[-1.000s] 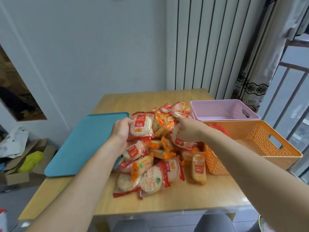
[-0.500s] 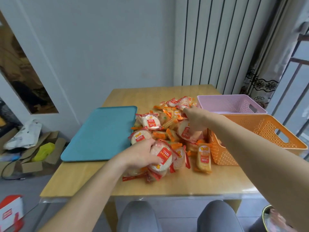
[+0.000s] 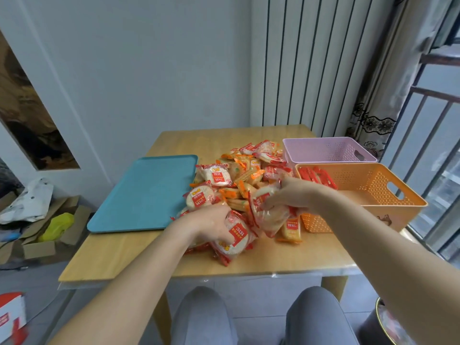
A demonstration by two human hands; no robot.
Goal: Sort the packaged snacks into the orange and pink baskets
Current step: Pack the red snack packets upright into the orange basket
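Presently the sorting looks to be at an early stage, with most of the stock unsorted

Pile of packaged snacks [image 3: 239, 180]: centre of frame, on the table [image 3: 124, 255], heaped between the teal tray [image 3: 146, 192] at left and the two baskets at right. Round white crackers with red labels are mixed with longer orange-trimmed packets. Many pieces, all yet to be sorted

Orange basket [image 3: 398, 210]: right of frame, the nearer of the two. Holds a few red packets [image 3: 316, 176] lying in its far left corner; the visible rest of its floor is bare

Pink basket [image 3: 323, 155]: behind the orange one, just beside or touching it. Nothing visible inside, though the near wall hides part of its floor

Left hand [image 3: 209, 225]: lower centre, fingers curled round a round red-labelled packet [image 3: 236, 236] at the pile's near edge

Right hand [image 3: 291, 195]: just left of the orange basket, gripping a clear packet with red trim [image 3: 270, 216] over the pile's right side. Which basket it is meant for cannot be told
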